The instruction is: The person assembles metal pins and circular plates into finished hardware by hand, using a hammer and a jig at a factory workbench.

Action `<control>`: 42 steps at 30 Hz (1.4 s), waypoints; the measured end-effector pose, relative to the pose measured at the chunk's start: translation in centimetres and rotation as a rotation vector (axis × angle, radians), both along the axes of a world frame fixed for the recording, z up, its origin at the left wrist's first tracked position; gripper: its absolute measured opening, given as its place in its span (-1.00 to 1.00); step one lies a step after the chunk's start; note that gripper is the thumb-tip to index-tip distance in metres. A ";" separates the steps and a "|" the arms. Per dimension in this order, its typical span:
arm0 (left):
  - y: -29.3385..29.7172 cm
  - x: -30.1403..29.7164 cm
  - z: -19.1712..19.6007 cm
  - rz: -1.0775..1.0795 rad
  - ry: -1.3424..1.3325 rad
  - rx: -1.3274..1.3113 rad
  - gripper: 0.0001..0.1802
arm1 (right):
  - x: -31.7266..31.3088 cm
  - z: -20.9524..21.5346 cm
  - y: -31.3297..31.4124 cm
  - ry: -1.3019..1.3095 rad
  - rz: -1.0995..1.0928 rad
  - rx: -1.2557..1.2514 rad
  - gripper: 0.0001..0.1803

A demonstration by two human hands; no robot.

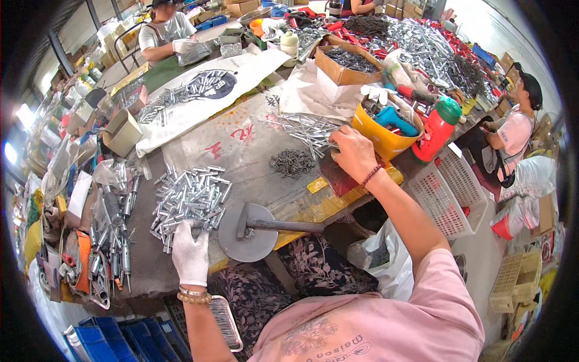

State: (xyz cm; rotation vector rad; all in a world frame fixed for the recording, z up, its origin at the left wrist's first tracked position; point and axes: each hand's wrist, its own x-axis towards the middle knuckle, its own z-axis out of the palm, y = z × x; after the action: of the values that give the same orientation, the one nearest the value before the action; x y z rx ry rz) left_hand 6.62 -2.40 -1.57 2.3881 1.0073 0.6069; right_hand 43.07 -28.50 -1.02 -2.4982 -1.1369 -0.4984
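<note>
My left hand point(191, 253), in a white knit glove, rests at the near edge of a pile of short silver metal tubes point(188, 196). Its fingers are curled among the tubes, and their tips are hidden. Bare and stretched out, my right hand point(354, 155) reaches the right end of a heap of long thin metal rods point(307, 130). Its fingers close on the rod ends there. Between the hands lie a mound of small dark pins point(292, 163) and a round metal plate point(244, 247). On that plate rests a hammer point(283, 225), its handle pointing right.
A yellow bin point(380, 136) with tools and a red bottle with a green cap point(435, 134) stand right of my right hand. Tools crowd the left table edge point(114, 229). A white plastic basket point(449, 193) is at right. Co-workers sit across and to the right.
</note>
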 end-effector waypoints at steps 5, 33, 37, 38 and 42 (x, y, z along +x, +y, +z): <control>0.0 -0.2 -0.1 -0.013 -0.117 -0.089 -0.74 | 1.6 -1.1 0.5 0.055 -0.069 -0.118 -0.75; -7.1 -1.4 0.8 -0.317 -0.173 0.069 -0.83 | -18.0 2.0 3.0 0.776 0.687 0.089 -0.68; -7.3 -1.6 0.6 -0.294 -0.205 0.025 -0.86 | -18.6 2.1 2.8 0.403 0.677 0.025 -0.85; -7.3 -1.6 0.5 -0.294 -0.192 0.040 -0.86 | -18.7 2.0 2.8 0.314 0.677 -0.006 -0.88; -7.2 -1.6 1.0 -0.291 -0.163 0.007 -0.86 | -19.0 1.7 3.3 0.213 0.642 -0.001 -0.90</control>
State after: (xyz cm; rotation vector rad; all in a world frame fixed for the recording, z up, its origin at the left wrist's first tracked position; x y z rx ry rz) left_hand 5.03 -9.64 -0.60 2.3851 0.5759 0.6811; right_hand 24.11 -25.21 0.67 -1.9585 -1.7267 -0.0496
